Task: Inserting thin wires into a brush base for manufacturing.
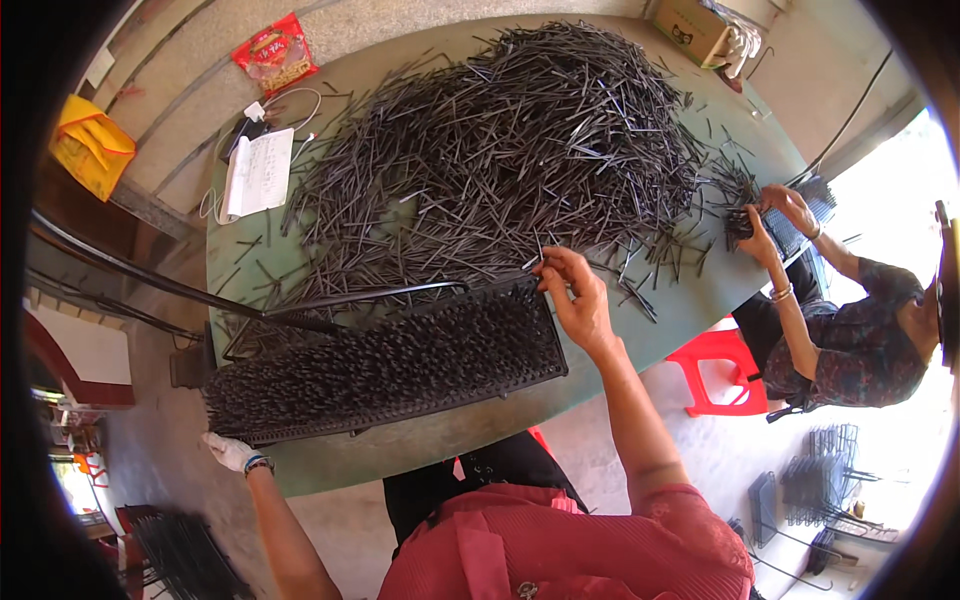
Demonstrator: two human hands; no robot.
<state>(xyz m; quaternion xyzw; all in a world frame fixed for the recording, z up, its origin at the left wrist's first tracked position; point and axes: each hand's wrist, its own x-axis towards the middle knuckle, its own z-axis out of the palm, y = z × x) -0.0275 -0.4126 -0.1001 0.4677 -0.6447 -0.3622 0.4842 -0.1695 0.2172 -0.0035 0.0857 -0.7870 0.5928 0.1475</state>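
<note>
A long black rack (545, 384), packed with thin dark sticks standing on end, lies at the near side of the table. My left hand (232, 452), in a white glove, is closed at the rack's near left corner. Bare, my right hand (578, 300) is beside the far right corner, thumb and forefinger pinched on a thin dark stick at the edge of the pile. Beyond the rack spreads a big heap of loose dark sticks (540, 130). A bent metal rod (370, 297) runs along the rack's far side.
At the right, a co-worker's hands (765, 235) handle sticks beside another rack (815, 205). A red stool (722, 372) stands below. On the green table (430, 425) lie a paper notebook (262, 172) and a white cable (300, 92). A red snack packet (275, 55) and cardboard box (692, 30) sit beyond.
</note>
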